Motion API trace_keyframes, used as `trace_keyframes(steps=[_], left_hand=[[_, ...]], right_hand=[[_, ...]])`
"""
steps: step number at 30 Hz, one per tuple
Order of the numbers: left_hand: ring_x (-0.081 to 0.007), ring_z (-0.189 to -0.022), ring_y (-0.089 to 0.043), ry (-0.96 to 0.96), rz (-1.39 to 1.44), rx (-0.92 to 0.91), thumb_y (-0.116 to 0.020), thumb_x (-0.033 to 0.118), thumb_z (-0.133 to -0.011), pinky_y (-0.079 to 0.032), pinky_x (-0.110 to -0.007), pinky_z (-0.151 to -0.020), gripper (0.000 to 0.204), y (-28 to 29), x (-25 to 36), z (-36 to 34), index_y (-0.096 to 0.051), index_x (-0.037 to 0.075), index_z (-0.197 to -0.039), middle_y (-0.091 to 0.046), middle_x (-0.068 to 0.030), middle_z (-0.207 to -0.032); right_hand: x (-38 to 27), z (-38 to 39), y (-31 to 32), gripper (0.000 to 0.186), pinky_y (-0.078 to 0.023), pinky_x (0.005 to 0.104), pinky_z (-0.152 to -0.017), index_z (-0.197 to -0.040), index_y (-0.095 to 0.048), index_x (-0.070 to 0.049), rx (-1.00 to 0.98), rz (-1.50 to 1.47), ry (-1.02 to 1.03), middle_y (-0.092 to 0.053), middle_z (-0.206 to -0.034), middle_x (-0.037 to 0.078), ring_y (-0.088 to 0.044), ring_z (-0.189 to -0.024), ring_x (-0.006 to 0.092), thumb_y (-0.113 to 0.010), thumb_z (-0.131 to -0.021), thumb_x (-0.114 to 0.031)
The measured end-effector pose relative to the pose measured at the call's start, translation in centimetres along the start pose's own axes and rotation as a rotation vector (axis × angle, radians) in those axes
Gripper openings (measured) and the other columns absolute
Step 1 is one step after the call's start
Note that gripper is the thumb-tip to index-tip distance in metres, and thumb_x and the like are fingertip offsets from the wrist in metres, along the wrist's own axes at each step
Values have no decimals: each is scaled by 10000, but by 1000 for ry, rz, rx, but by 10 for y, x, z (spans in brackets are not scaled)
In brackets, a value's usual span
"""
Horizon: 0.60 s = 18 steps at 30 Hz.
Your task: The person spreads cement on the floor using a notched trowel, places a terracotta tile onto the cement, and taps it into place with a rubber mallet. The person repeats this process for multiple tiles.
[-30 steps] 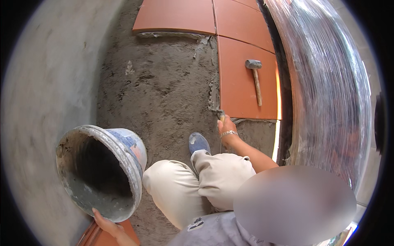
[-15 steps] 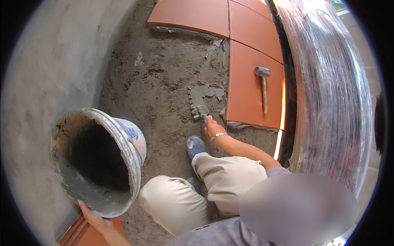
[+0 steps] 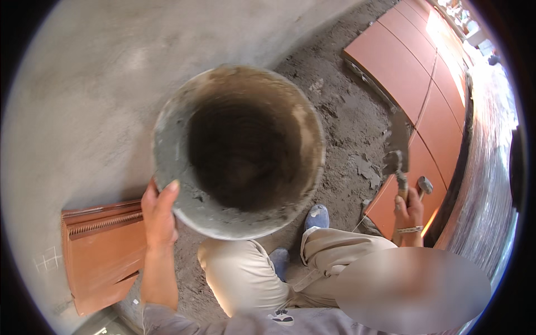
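My left hand (image 3: 160, 212) grips the rim of a large mortar-smeared bucket (image 3: 245, 220), thumb over the edge. The bucket's mouth faces me; grey mortar coats its inner wall, and its bottom is in dark shadow. At the right, my right hand (image 3: 409, 210) is closed round the handle of a trowel (image 3: 399, 137). Wet mortar clings to the trowel, whose blade points away from me and overlaps the edge of the laid red tiles (image 3: 427, 162). Just beside that hand, a mallet (image 3: 425, 185) lies on a tile, its handle mostly hidden.
A stack of red tiles (image 3: 106, 251) leans by the plastered wall (image 3: 89, 139) at the left. Rough mortar bed (image 3: 329, 139) lies between wall and laid tiles. Something wrapped in clear plastic film (image 3: 486, 167) stands along the right. My shoes (image 3: 317, 216) rest on the mortar bed.
The bucket has come up and toward the middle, its mouth turned more to me. My right hand has brought the trowel from the mortar bed to the tiles' edge. The view has turned left.
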<state>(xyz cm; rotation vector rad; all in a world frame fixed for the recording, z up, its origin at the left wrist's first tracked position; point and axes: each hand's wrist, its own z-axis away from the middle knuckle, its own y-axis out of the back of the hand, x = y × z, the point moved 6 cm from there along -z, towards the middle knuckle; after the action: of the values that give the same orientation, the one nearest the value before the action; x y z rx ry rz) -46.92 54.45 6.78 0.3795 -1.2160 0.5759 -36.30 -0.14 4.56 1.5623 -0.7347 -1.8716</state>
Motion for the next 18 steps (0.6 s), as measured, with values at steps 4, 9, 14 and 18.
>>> trace_keyframes(steps=[4,9,14,18], left_hand=[[-185,-1134,-527,-84,-81,-152,-671,191,-858,-400,-335,-1004,572,-55,31,-8,-465,-63,-1328,-573,-130,-1237],[-168,-1109,-528,-75,-38,-285,-700,180,-837,-406,-315,-988,628,-106,49,-16,-444,-58,-1358,-573,-114,-1224],[-175,-1140,-528,-146,-72,-371,-735,184,-796,-402,-310,-1006,724,-133,55,-12,-414,-61,-1396,-562,-113,-1262],[-194,-1199,-514,-227,-107,-409,-768,228,-740,-384,-316,-1038,833,-144,57,-4,-391,-72,-1419,-547,-126,-1303]], right_hand=[[-100,-27,13,294,-494,388,-622,-1115,-536,-39,-141,-80,205,-629,-786,112,-622,-671,239,-624,-837,-78],[-208,-62,-19,279,-501,383,-655,-1110,-529,-103,-97,837,724,-600,-822,80,-631,-788,278,-620,-846,-101],[-262,-94,-81,114,-558,385,-737,-957,-587,-63,-33,962,790,-681,-916,96,-692,-911,242,-551,-895,-152],[-275,-112,-132,228,-556,382,-754,-1073,-693,-76,-304,1025,852,-711,-1078,73,-685,-1019,265,-571,-904,-171]])
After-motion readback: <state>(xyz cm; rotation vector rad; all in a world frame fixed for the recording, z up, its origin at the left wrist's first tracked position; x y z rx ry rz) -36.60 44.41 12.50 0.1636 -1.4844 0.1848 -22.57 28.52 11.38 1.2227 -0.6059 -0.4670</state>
